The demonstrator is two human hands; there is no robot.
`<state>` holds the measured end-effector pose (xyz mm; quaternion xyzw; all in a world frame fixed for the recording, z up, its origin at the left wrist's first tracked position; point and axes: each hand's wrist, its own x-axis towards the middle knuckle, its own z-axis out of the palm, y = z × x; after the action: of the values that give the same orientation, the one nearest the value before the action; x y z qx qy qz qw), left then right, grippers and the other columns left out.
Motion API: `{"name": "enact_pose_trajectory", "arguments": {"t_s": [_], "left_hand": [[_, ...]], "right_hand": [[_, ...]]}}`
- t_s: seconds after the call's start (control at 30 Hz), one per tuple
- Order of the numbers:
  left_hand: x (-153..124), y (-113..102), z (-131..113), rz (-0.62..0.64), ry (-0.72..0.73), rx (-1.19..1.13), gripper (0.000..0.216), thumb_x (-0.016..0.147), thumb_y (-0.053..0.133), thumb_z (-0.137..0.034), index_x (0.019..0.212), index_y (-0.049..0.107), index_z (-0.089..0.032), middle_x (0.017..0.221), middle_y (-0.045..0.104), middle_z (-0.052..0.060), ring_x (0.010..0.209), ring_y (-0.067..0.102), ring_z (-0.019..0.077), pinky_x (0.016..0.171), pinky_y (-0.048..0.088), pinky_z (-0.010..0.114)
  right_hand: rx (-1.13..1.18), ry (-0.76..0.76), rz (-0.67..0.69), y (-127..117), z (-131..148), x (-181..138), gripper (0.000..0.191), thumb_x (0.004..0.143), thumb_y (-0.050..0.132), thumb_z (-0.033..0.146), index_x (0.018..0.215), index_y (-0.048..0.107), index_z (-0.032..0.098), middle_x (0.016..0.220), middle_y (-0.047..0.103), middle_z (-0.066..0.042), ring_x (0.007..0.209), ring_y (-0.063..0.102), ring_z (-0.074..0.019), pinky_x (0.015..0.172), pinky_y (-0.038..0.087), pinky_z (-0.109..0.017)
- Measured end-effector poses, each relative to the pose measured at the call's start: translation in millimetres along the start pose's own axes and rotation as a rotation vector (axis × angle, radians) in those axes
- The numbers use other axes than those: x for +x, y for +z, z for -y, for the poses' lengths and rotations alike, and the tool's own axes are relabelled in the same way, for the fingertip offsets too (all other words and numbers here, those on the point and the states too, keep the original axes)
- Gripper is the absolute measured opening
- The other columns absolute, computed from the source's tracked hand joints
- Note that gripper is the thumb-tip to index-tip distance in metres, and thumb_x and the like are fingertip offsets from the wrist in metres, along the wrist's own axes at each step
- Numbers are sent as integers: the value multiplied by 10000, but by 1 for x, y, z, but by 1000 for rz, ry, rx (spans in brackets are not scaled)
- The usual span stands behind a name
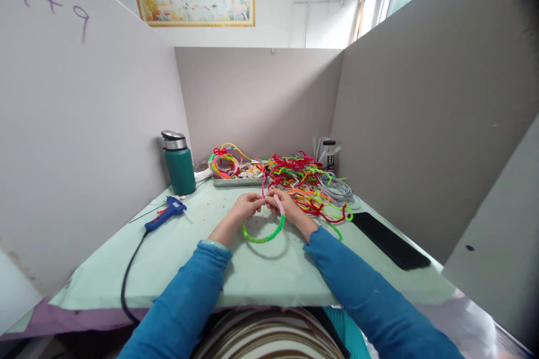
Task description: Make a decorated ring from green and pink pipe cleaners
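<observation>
Between my two hands hangs a ring wrapped in fuzzy pipe cleaner (264, 240), green along its lower curve and pale pink at the upper right. My left hand (249, 205) pinches the top of the ring from the left. From the right, my right hand (283, 203) closes on it beside the pink stretch, fingertips nearly meeting the left ones. A magenta pipe cleaner (263, 182) stands up from between the fingertips. The exact spot where the fingers grip is partly hidden.
A blue glue gun (166, 214) with a black cord lies left. Behind it stands a green bottle (180, 171). A metal tray (244, 182) holds wrapped rings and small pieces. Tangled pipe cleaners (295, 176), grey coils (337, 189) and a black flat object (389, 240) lie right. Partitions enclose the table.
</observation>
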<state>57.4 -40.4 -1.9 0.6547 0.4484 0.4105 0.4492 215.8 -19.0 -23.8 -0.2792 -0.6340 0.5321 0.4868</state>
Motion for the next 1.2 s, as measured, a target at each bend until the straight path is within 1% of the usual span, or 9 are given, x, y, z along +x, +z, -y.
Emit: {"name": "enact_pose_trajectory", "arguments": {"t_s": [0.2,0.33,0.43,0.53,0.83,1.0,1.2], "left_hand": [[1,-1,2,-2,7,27,371,672,621,-493,774,609,-137,529,460,-52,360,288,26,364,172,197],[2,0,4,-40,6,56,388,685,595,-526,738,595,-142,529,462,-50,357,281,24,363,164,194],[3,1,4,-78,2,90,399,709,558,-540,703,581,-142,506,466,-46,354,292,31,368,174,197],[4,1,3,-103,-7,106,386,721,543,-525,671,567,-144,487,468,-46,346,298,33,371,184,198],[1,3,-3,-110,-23,73,312,722,533,-459,658,554,-154,482,474,-41,341,307,39,367,183,198],[0,2,-3,-109,-26,70,296,725,517,-444,662,546,-156,481,472,-42,336,305,41,365,183,198],[0,2,-3,-104,-22,78,325,723,516,-468,656,545,-152,479,485,-33,336,307,42,370,190,199]], "right_hand": [[-75,-30,-9,1,0,0,358,665,651,494,724,496,177,523,478,56,420,367,-61,395,246,-198],[-115,-82,-7,1,-1,1,341,688,642,486,729,519,171,542,486,47,432,374,-66,399,254,-203],[-135,-87,-11,2,-2,1,340,685,653,481,748,533,169,545,488,46,436,375,-67,404,257,-204],[-136,-75,-2,3,1,-1,347,683,655,488,750,529,171,545,490,48,432,372,-67,406,256,-206],[-139,-66,-1,6,6,-5,312,704,645,452,753,511,174,560,488,48,440,377,-68,410,260,-206],[-155,-69,27,6,5,-4,297,708,640,432,768,504,175,557,487,52,443,377,-70,416,275,-205],[-195,-79,-2,7,4,-4,326,686,658,448,779,501,178,536,465,63,445,374,-71,415,269,-202]]}}
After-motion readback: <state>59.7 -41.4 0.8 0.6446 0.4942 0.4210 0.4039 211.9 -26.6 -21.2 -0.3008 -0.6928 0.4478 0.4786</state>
